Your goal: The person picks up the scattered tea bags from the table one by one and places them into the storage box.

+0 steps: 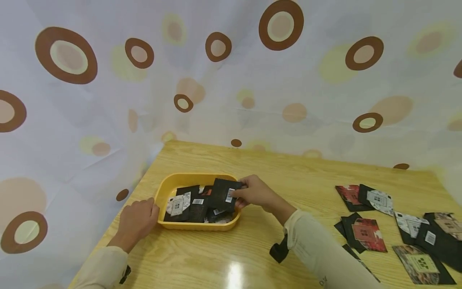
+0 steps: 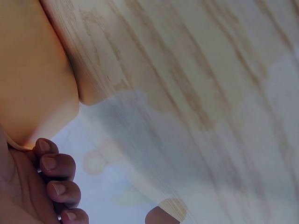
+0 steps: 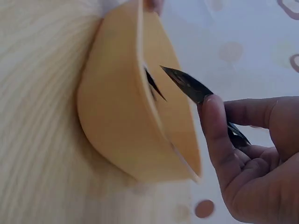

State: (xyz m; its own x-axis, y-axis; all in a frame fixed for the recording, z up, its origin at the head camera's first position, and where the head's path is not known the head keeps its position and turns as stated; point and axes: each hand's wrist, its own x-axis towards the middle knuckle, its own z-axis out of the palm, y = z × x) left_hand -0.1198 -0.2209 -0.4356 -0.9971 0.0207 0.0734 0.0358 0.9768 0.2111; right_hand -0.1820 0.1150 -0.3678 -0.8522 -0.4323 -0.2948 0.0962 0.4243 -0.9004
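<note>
Near the left of the table is a yellow plastic bin (image 1: 198, 227) holding several flat black packets (image 1: 197, 210), one with a white floral label (image 1: 178, 204). My left hand (image 1: 138, 218) grips the bin's near-left rim; in the left wrist view its curled fingers (image 2: 58, 163) show beside the bin's wall. Over the bin's right end, my right hand (image 1: 256, 192) pinches a black packet (image 1: 221, 194) with a white barcode sticker. The right wrist view shows that packet (image 3: 187, 84) edge-on between thumb and fingers, above the rim.
Several more packets lie spread on the right of the wooden table (image 1: 288, 176), among them a red-labelled packet (image 1: 366, 233) and a tan-labelled packet (image 1: 418, 263). A white curtain (image 1: 231, 80) with brown circles hangs behind and to the left. A black strap (image 1: 279, 249) hangs at my right wrist.
</note>
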